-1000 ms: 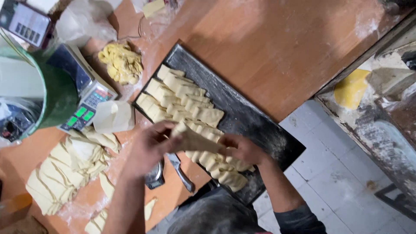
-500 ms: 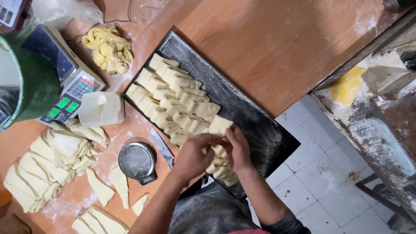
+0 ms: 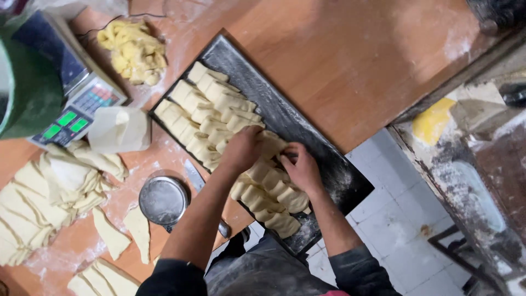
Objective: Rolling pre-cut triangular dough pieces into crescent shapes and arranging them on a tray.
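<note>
A dark baking tray (image 3: pixel 307 137) lies slantwise on the wooden table, with rows of folded pale dough pieces (image 3: pixel 211 112) along it. My left hand (image 3: pixel 244 148) and my right hand (image 3: pixel 300 167) meet over the middle of the tray, fingers closed on one folded dough piece (image 3: pixel 272 143) at the end of a row. More folded pieces (image 3: pixel 271 205) lie in front of my hands, near the tray's close end. The far right half of the tray is bare and dusted with flour.
Flat cut dough triangles (image 3: pixel 41 192) lie piled at the left. A round metal tin (image 3: pixel 163 200) and a knife (image 3: pixel 194 176) sit beside the tray. A weighing scale (image 3: pixel 74 104), a green bucket (image 3: pixel 22 93) and a heap of yellow filling (image 3: pixel 131 52) stand at the back left.
My hands carried a folded dough piece from the near side up to the middle of the tray and now press it into the row. The view has shifted.
</note>
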